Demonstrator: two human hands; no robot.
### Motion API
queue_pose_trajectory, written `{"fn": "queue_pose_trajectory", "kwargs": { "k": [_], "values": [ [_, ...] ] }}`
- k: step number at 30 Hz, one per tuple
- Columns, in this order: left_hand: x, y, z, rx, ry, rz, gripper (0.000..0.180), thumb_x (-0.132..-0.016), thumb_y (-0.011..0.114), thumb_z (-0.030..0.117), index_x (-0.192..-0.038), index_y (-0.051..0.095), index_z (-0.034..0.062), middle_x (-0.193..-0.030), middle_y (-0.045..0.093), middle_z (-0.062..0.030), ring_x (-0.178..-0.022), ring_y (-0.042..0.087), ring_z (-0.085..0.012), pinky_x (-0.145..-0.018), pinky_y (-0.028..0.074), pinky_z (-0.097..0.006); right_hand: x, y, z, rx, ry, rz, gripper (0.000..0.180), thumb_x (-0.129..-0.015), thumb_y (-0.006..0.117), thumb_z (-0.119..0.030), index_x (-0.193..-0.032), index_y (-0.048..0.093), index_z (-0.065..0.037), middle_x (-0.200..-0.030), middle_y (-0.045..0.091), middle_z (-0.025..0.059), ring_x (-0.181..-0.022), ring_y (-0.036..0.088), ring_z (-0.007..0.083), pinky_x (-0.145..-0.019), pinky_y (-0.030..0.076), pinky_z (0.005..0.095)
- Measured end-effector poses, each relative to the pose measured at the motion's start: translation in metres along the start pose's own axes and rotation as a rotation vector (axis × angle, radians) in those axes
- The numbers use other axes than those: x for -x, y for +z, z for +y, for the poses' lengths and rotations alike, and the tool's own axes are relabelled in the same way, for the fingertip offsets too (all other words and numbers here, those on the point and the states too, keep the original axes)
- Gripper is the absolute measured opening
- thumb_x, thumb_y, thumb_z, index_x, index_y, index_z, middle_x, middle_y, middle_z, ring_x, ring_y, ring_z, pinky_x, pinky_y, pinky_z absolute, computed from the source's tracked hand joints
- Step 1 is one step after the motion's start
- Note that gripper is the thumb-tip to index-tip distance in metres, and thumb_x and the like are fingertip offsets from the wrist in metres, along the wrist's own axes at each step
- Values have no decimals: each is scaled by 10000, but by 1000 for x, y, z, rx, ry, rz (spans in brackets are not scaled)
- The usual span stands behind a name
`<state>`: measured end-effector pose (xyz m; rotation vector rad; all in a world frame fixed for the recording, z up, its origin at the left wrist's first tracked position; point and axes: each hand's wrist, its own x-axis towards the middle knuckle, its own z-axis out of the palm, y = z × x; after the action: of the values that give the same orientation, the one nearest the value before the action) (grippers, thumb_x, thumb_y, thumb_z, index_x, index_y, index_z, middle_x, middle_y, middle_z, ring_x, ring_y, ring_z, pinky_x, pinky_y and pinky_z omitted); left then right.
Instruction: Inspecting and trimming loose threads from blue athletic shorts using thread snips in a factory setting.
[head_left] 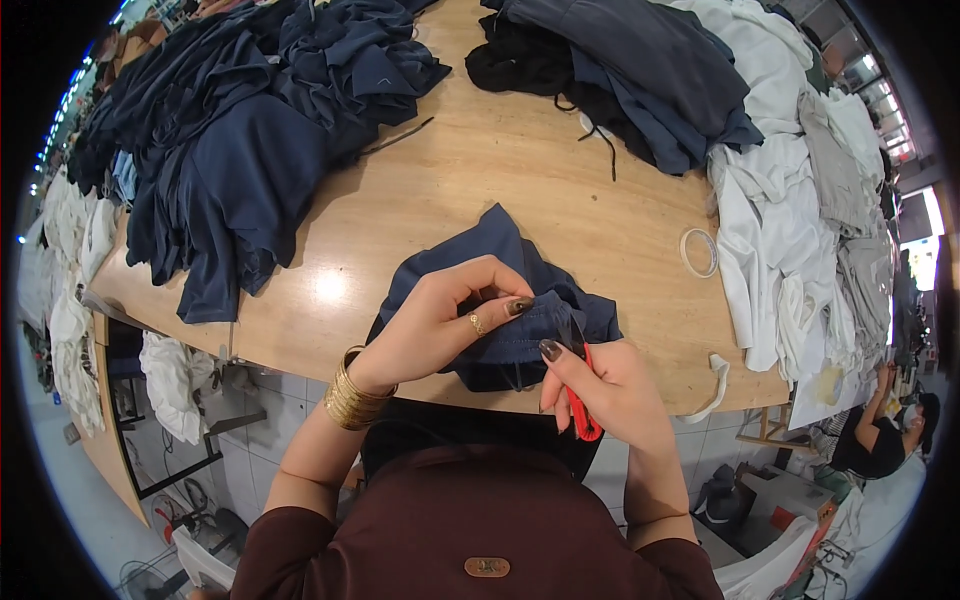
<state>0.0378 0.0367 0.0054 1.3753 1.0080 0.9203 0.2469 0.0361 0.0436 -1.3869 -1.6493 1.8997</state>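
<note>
A navy garment (455, 258) lies bunched at the near edge of the wooden table, partly over the edge. My left hand (460, 305) pinches its stitched edge between thumb and fingers. In my right hand (600, 385) is a pair of red-handled scissors (582, 415), its dark blades pointing up against the cloth beside my left fingertips. The fingers of my right hand wrap round the handles and the thumb lies along them. Whether the blades are apart is too small to tell. A thin dark cord hangs from the garment's lower edge.
Navy garments (250, 150) are heaped on the table (390, 210) at the far left. More dark garments (640, 70) lie at the far right, beside white clothes (765, 220). A tape roll (699, 253) and a white strip (712, 390) are on the right. Another person (880, 440) sits at far right.
</note>
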Motion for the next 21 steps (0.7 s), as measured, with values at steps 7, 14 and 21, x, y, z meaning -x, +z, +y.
{"fn": "queue_pose_trajectory", "kwargs": {
  "k": [7,14,21],
  "values": [
    [3,0,0,-25,55,-11,122,-908,530,49,-998,586,-12,-908,573,-42,-835,529,-101,-762,427,-225,-2,3,-5,89,24,-22,457,-921,548,-336,-617,613,-3,-459,531,35,-409,509,88,-414,383,224],
    [5,3,3,-43,43,8,107,-911,544,64,-956,600,-15,-895,566,-22,-830,521,-72,-765,425,-213,-3,3,-5,124,49,-24,465,-919,550,-338,-605,614,0,-461,534,40,-413,522,95,-419,391,224],
    [6,4,2,-26,49,8,102,-910,544,59,-951,604,-12,-893,568,-19,-823,521,-69,-754,426,-211,-2,3,-5,124,43,-25,472,-918,546,-343,-600,607,-1,-456,528,39,-409,524,98,-416,394,225]
  ]
}}
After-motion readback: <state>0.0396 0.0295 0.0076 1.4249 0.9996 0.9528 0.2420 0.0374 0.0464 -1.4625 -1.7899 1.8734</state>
